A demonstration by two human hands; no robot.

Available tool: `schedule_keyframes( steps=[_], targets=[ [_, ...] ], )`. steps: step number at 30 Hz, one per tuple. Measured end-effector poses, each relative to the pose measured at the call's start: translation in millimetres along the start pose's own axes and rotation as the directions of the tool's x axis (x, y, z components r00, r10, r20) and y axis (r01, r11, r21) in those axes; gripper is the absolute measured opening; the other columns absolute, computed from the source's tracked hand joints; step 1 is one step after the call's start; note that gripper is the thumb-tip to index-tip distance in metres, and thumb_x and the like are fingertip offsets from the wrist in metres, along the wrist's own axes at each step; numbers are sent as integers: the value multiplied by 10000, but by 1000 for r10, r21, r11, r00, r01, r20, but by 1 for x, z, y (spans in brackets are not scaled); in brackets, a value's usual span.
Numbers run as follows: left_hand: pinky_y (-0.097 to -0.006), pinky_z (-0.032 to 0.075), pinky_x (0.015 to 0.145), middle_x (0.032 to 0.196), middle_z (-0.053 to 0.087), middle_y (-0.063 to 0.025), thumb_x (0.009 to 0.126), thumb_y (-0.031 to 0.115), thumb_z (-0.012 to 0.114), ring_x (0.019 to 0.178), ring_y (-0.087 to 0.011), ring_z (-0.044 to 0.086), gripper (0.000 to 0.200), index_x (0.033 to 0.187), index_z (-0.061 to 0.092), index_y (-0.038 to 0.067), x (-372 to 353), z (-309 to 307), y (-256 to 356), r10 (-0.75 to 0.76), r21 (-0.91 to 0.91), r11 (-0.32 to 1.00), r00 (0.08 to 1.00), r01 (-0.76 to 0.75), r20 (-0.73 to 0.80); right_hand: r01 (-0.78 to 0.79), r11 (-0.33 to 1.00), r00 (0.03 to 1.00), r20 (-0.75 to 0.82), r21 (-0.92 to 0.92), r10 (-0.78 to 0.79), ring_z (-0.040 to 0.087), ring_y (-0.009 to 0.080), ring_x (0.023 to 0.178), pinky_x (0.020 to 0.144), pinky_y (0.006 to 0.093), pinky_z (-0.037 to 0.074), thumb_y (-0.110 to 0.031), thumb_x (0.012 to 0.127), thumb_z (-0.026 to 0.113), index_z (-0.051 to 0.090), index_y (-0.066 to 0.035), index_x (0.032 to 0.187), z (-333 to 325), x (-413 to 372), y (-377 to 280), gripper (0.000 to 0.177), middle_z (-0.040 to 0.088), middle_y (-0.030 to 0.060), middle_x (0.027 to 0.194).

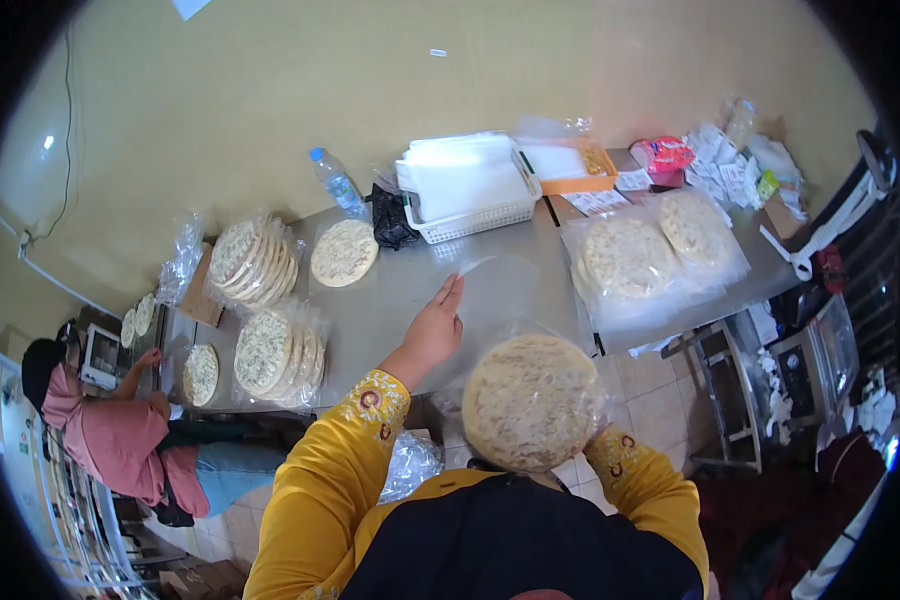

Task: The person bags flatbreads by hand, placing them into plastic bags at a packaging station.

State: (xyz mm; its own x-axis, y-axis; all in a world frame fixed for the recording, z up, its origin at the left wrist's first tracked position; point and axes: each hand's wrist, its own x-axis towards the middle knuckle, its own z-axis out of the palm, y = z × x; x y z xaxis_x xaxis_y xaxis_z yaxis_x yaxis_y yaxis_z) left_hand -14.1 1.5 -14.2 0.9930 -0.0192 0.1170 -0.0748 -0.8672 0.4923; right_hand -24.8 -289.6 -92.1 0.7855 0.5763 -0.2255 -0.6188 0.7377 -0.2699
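Observation:
A round flat pizza (530,400) in a clear plastic bag is held in front of my body, near the table's front edge. My right hand (601,437) grips its lower right side, and most of that hand is hidden by the pizza and bag. My left hand (436,320) reaches over the metal table (370,335), fingers stretched out close together. At its fingertips there is a faint whitish streak, perhaps clear plastic or a reflection. A single unbagged pizza (345,253) lies to the upper left of this hand.
Stacks of bagged pizzas (253,262) stand left; more bagged pizzas (630,258) lie right. White sheets fill a basket (475,222) by the wall, near a water bottle (338,183) and an orange tray (582,183). A co-worker (115,440) in pink works at far left.

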Motion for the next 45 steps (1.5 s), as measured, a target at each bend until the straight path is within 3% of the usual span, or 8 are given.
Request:
schedule_keyframes(
  steps=[9, 15, 18, 21, 27, 30, 33, 45],
  targets=[
    [-342, 430, 965, 1431, 333, -125, 759, -4, 486, 1199, -290, 467, 654, 1386, 310, 56, -7, -4, -7, 246, 209, 936, 952, -282, 184, -117, 990, 993, 20, 80, 116, 519, 367, 1117, 968, 486, 413, -570, 897, 318, 440, 2, 1283, -5, 48, 30, 702, 518, 202, 1246],
    [-346, 409, 991, 1375, 416, -140, 782, -15, 513, 1210, -289, 466, 554, 1325, 417, 42, -10, -6, -12, 341, 107, 925, 922, -363, 183, -147, 986, 989, 21, 82, 146, 518, 368, 1119, 969, 486, 411, -573, 896, 315, 440, 3, 1283, -2, 77, 24, 705, 516, 203, 1247],
    [-345, 420, 977, 1358, 438, -143, 789, 4, 545, 1190, -289, 486, 522, 1301, 452, 41, -11, 3, -8, 321, 62, 941, 936, -332, 142, -153, 985, 988, 13, 80, 152, 517, 369, 1119, 970, 487, 410, -574, 896, 313, 440, 4, 1282, 0, 90, 19, 707, 516, 203, 1248],
    [-352, 442, 942, 1308, 475, -167, 784, -7, 546, 1150, -305, 511, 473, 1251, 485, 31, -9, 16, -6, 270, 43, 962, 961, -268, -59, -159, 984, 987, 11, 79, 159, 517, 370, 1120, 971, 487, 409, -576, 896, 312, 440, 4, 1282, 0, 103, 16, 708, 515, 204, 1249],
    [-413, 474, 722, 947, 562, -154, 728, 28, 566, 850, -347, 556, 206, 933, 543, 23, 1, 38, -24, -47, -75, 997, 933, 22, -356, -167, 982, 986, 0, 85, 168, 515, 371, 1121, 972, 487, 407, -578, 896, 309, 441, 5, 1282, 1, 129, 14, 712, 513, 205, 1251],
    [-429, 449, 637, 814, 537, -144, 740, 60, 582, 744, -341, 540, 114, 818, 503, 32, 5, 35, -29, -66, 118, 988, 963, 99, -262, -176, 980, 984, 1, 89, 177, 515, 372, 1122, 973, 488, 407, -580, 896, 308, 441, 5, 1282, 2, 142, 14, 713, 513, 205, 1252],
    [-436, 435, 613, 761, 527, -141, 763, 94, 569, 727, -343, 535, 97, 789, 496, 35, 7, 38, -30, -191, 23, 980, 964, 198, -184, -175, 979, 985, 4, 103, 175, 514, 372, 1122, 974, 488, 406, -581, 895, 306, 441, 5, 1282, 4, 156, 15, 715, 512, 206, 1253],
    [-371, 444, 587, 721, 561, -155, 796, 130, 580, 656, -319, 561, 120, 768, 544, 19, 6, 68, -2, -265, -376, 903, 958, 208, -108, -151, 976, 988, -15, 155, 155, 511, 375, 1125, 977, 489, 402, -586, 895, 300, 441, 7, 1281, 9, 197, 23, 722, 509, 208, 1257]
  ],
)
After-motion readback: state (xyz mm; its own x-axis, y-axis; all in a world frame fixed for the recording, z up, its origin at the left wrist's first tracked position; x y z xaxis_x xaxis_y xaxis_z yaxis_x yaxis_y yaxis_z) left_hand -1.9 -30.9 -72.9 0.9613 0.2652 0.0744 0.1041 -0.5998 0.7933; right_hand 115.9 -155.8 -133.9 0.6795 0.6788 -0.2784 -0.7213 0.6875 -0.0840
